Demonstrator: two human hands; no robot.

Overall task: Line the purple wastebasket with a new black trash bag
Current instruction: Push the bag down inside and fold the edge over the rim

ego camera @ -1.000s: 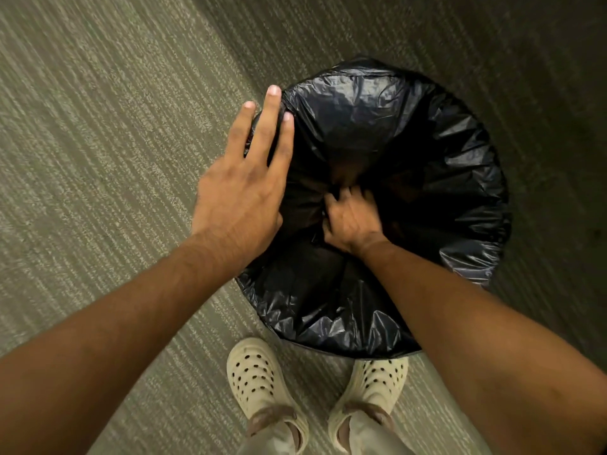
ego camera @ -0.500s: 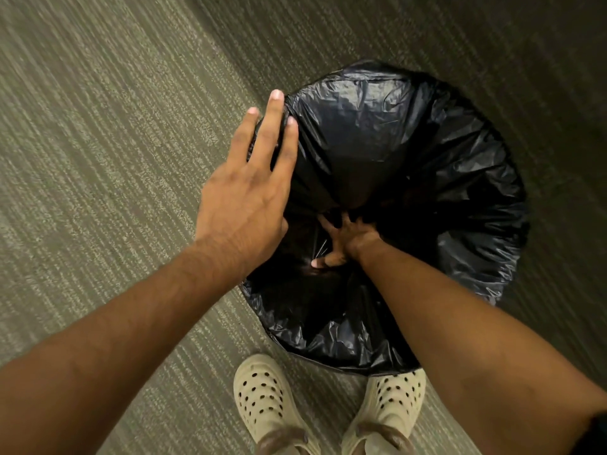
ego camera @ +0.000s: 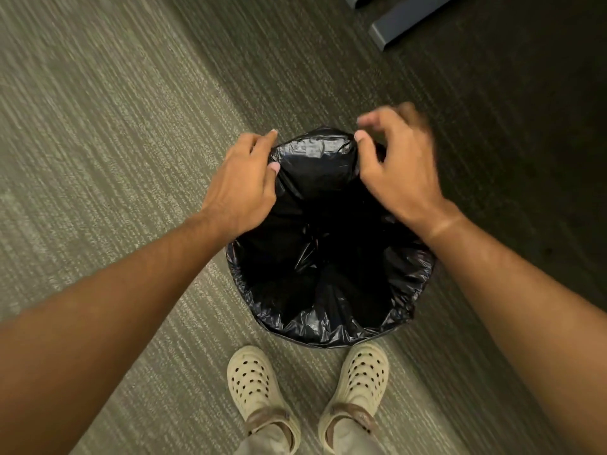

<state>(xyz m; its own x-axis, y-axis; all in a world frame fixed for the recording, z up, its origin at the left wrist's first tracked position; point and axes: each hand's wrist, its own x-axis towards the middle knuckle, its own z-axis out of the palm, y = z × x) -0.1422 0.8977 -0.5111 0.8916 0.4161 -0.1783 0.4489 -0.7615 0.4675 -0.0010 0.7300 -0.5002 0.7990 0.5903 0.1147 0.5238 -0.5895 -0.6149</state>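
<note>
A black trash bag (ego camera: 331,310) sits in the wastebasket on the carpet, its edge folded out over the rim all round. The bag hides the purple basket completely. My left hand (ego camera: 243,182) is at the far left of the rim, with thumb and forefinger pinched on the bag's edge. Over the far right of the rim is my right hand (ego camera: 397,165), fingers curled and blurred by motion. Its thumb touches the bag's edge, but whether it grips is unclear.
My two cream clogs (ego camera: 253,379) (ego camera: 361,376) stand just in front of the basket. Grey striped carpet (ego camera: 115,159) surrounds it, darker to the right. A grey furniture foot (ego camera: 404,18) lies at the top right, well beyond the basket.
My right hand came up out of the bag's bottom to the far right rim. My left hand went from flat over the left rim to pinching the bag's edge. The view pulled back.
</note>
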